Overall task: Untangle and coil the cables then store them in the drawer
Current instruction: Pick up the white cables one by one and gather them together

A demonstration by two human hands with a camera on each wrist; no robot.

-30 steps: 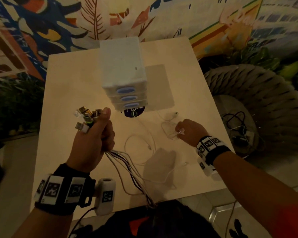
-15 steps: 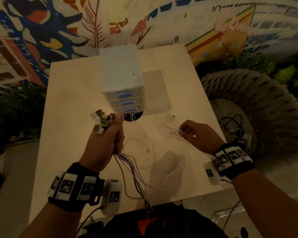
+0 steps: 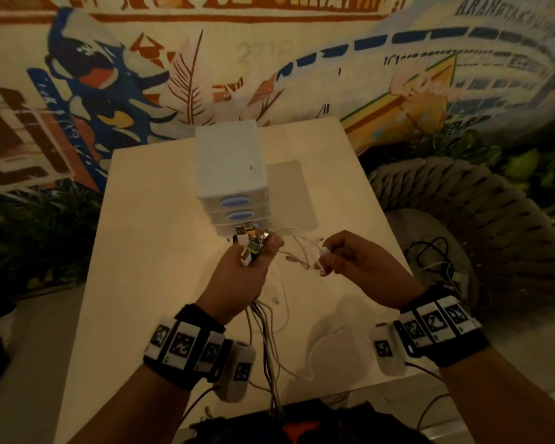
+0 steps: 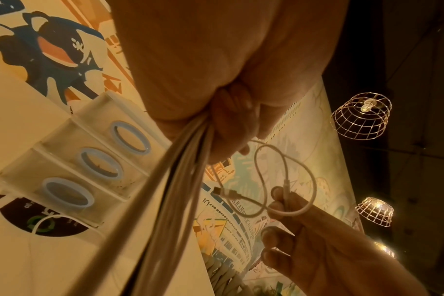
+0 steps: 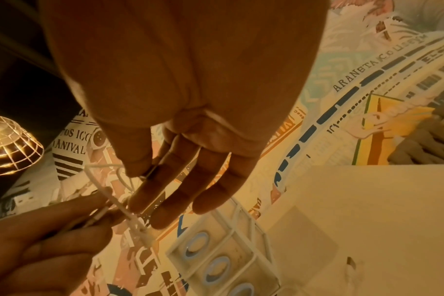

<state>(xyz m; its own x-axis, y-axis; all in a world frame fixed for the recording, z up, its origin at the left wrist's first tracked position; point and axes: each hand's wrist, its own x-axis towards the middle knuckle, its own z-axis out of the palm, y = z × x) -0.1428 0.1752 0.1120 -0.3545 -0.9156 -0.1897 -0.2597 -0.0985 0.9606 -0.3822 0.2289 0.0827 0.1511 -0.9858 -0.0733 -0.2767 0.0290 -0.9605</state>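
Between the hands: a thin white cable (image 3: 305, 256) loops across, held above the tabletop (image 3: 148, 251).
Cable bundle (image 3: 263, 331): long axis runs from the left fist down toward the person; USB plugs (image 3: 247, 243) point up and away.
Left hand (image 3: 237, 280): fisted round the bundle.
Right hand (image 3: 356, 261): thumb and forefinger pinch the white cable's end.
Drawer unit (image 3: 231, 174): just beyond the left hand, its drawers closed.

left hand (image 3: 237, 277) raised in a fist, thumb up; right hand (image 3: 359, 261) beside it, thumb and forefinger pinched.
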